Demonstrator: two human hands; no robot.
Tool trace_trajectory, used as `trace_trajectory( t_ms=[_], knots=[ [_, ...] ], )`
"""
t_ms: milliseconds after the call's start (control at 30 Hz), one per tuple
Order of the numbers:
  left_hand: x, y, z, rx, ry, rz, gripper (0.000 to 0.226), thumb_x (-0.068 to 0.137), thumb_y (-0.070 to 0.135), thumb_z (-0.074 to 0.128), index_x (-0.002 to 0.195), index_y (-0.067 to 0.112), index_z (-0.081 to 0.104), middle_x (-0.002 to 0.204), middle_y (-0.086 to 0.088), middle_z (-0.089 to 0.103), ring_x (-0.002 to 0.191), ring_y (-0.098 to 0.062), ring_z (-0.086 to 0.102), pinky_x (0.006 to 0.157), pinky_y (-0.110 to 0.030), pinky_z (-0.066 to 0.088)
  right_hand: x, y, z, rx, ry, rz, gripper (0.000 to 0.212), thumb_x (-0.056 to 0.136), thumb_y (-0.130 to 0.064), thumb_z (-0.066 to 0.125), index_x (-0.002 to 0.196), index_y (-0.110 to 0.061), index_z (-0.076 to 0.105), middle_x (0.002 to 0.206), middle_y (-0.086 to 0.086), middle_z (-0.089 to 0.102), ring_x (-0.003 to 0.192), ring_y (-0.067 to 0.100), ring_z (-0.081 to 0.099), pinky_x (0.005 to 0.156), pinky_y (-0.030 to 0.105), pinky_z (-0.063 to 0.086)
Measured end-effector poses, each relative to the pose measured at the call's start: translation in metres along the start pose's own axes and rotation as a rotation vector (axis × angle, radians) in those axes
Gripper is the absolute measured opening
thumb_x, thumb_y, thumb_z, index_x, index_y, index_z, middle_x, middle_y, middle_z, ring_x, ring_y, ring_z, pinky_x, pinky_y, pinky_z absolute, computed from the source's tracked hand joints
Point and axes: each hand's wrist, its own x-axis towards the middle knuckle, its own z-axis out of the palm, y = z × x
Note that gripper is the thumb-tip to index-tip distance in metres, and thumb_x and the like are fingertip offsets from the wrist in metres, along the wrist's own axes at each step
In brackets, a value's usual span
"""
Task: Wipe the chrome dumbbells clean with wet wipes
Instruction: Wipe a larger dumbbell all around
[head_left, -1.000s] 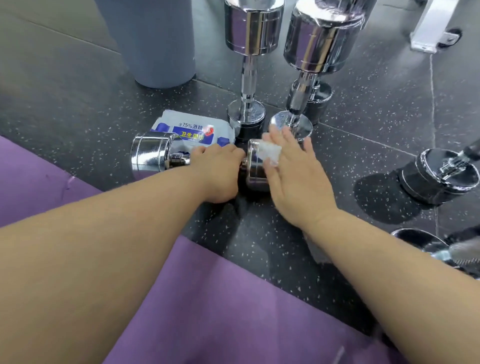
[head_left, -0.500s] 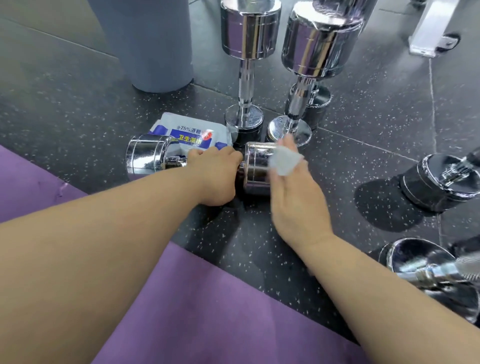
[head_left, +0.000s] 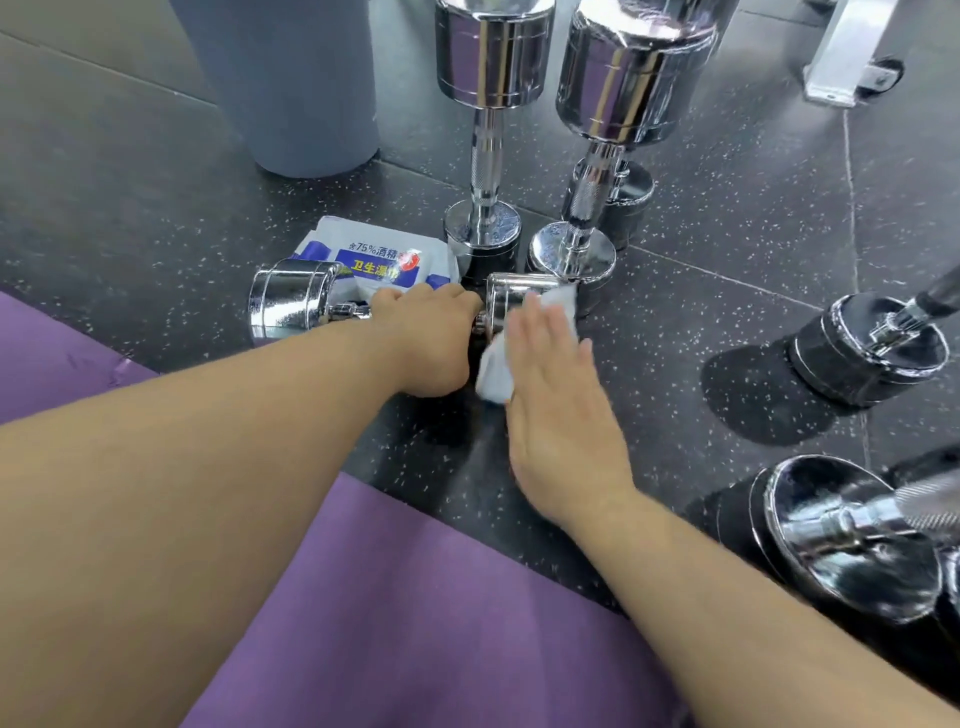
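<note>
Speckled black rubber flooring (head_left: 156, 218) is covering the ground, and a purple mat (head_left: 426, 613) is lying nearest to the camera, under the two bare forearms.

Just beyond the mat edge, a small chrome dumbbell (head_left: 291, 304) is lying on its side on the floor. The left hand (head_left: 431, 343) is closing as a fist around its handle, so the handle is almost fully hidden between the two heads. The right hand (head_left: 556, 405) is lying flat with straight fingers and is pressing a white wet wipe (head_left: 519, 338) against the right head of this dumbbell; the wipe is showing above the fingertips and beside the palm. The hand is a little blurred.

At the right side, two more dumbbells (head_left: 852, 535) are leaning with their lower heads on the floor, one near the edge and one (head_left: 872, 348) a little farther.

Directly behind the lying dumbbell, a pack of wet wipes (head_left: 374, 254) with blue and white print is resting on the floor, touching the left head. Beside the pack, two tall chrome dumbbells are standing upright on their ends, one on the left (head_left: 488, 156) and a thicker one (head_left: 618, 135) on the right, close together. Farther left, a grey round bin (head_left: 291, 88) is standing, and at the far right corner a white metal frame foot (head_left: 852, 57) is showing.
</note>
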Motion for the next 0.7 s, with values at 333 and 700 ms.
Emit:
trace_trajectory(
  t_ms=[333, 700],
  knots=[
    [0.002, 0.0, 0.004, -0.008, 0.025, -0.01, 0.043, 0.086, 0.024, 0.055, 0.126, 0.022, 0.043, 0.13, 0.003, 0.047, 0.121, -0.023, 0.045, 0.098, -0.043, 0.032, -0.026, -0.014, 0.019, 0.196, -0.046, -0.113, 0.057, 0.091, -0.014, 0.033, 0.146, -0.002, 0.039, 0.159, 0.008, 0.028, 0.149, 0.021, 0.015, 0.12, 0.046, 0.022],
    [-0.002, 0.002, -0.003, -0.043, -0.005, -0.015, 0.032, 0.083, 0.014, 0.052, 0.112, 0.022, 0.041, 0.123, 0.0, 0.048, 0.115, -0.025, 0.045, 0.095, -0.044, 0.03, -0.009, -0.009, 0.001, 0.636, 0.076, 0.626, 0.019, 0.085, -0.009, 0.06, 0.094, -0.019, 0.074, 0.098, -0.008, 0.061, 0.084, 0.007, 0.054, 0.069, 0.015, 0.04]
  ],
)
